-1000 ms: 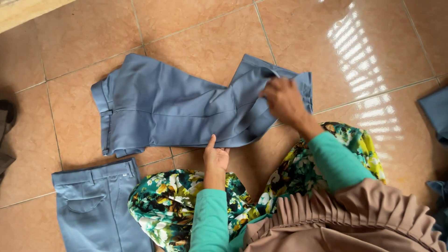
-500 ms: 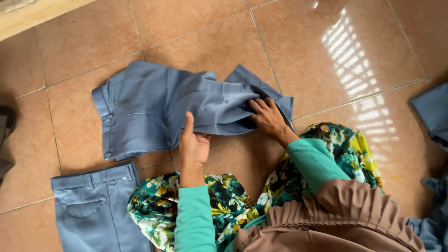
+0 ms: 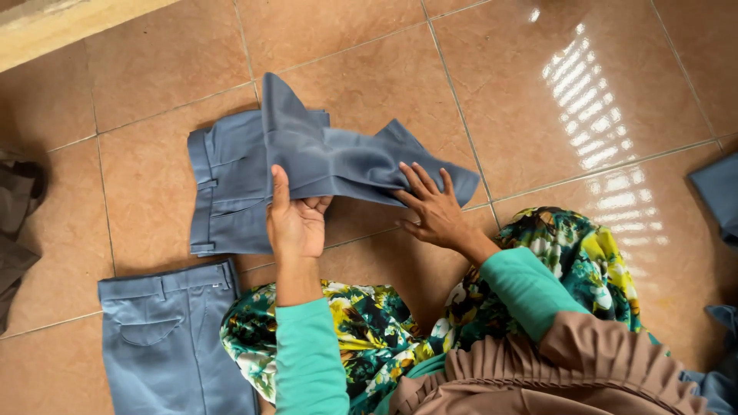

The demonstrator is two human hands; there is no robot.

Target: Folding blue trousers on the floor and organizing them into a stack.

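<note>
Tiles of glossy reddish-brown ceramic make up the floor [image 3: 538, 84] that we kneel on, with pale grout lines crossing it and bright window glare on the far right. On it, in the middle of the scene, lie the blue-grey cotton trousers [image 3: 231, 177] that we are handling: their waistband with belt loops points left, the seat lies flat on the tiles, and the legs are doubled over towards the right, with one fold standing up in a peak at the far side. Near us on the left lies a second pair of blue-grey trousers [image 3: 165, 338], flat, waistband away from us, just beside our green and yellow floral skirt [image 3: 361, 330], which spreads over our knees along the near edge. More blue-grey cloth [image 3: 719, 196] shows at the right edge, and a dark brown garment [image 3: 15, 223] lies crumpled at the left edge, well apart from the pair in the middle. Our left hand [image 3: 296, 223], in a teal sleeve, has its fingers curled around the near edge of the lifted fold, thumb up against the cloth, gripping it firmly. Our right hand [image 3: 430, 207] rests open, fingers spread and flat, pressing the folded legs down on the tile to the right of the left hand; it grasps nothing.
</note>
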